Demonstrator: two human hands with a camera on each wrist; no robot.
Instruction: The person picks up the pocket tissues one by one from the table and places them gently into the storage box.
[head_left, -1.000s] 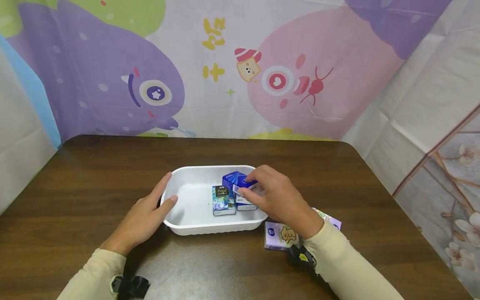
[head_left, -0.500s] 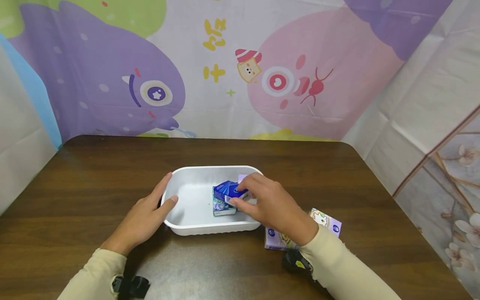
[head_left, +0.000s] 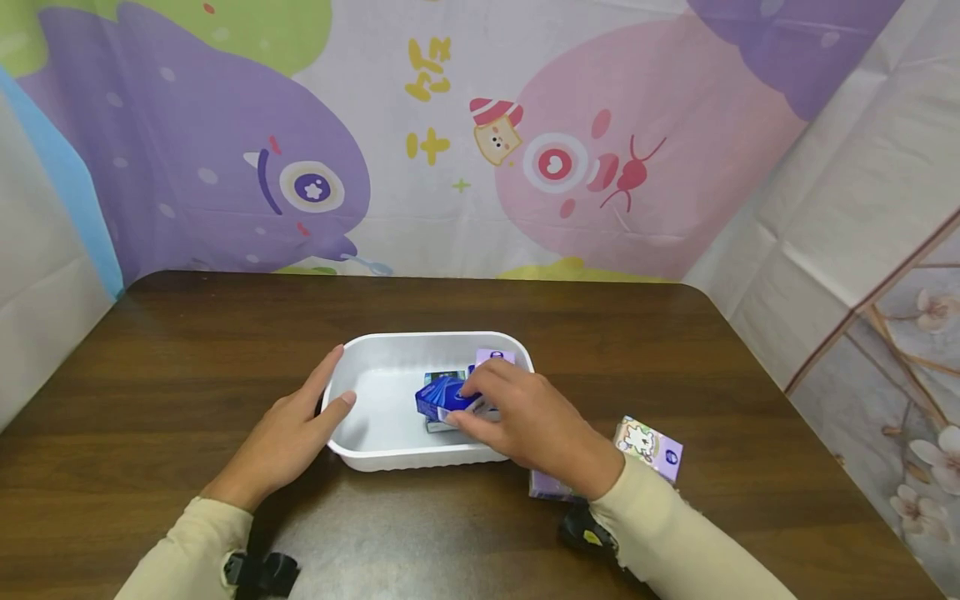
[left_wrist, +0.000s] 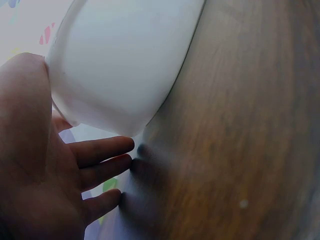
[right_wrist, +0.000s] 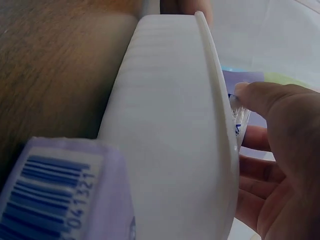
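My right hand (head_left: 528, 417) pinches a blue tissue packet (head_left: 441, 397) between thumb and fingers, inside the white plastic tray (head_left: 390, 457). The packet tilts over a blue-green tissue packet (head_left: 437, 427), whose middle it hides. Behind my right fingers, a lilac tissue packet (head_left: 495, 356) shows in the tray's far right corner. In the right wrist view, a clear wrapper edge of the held packet (right_wrist: 239, 122) shows past the rim. My left hand (head_left: 288, 437) rests at the tray's left end, thumb over the rim. Its other fingers (left_wrist: 102, 148) extend straight and spread outside the tray.
Right of the tray, a lilac packet with a white cartoon animal (head_left: 648, 450) lies on the brown wooden table (head_left: 225, 333). Another lilac packet (head_left: 551, 486) lies nearer, partly under my right wrist. A cartoon-printed cloth (head_left: 435, 225) hangs behind the table.
My right hand has moved left and nearer with the blue packet, from the tray's right side to over the blue-green packet. The lilac packet in the far corner is now uncovered. The left hand stays put.
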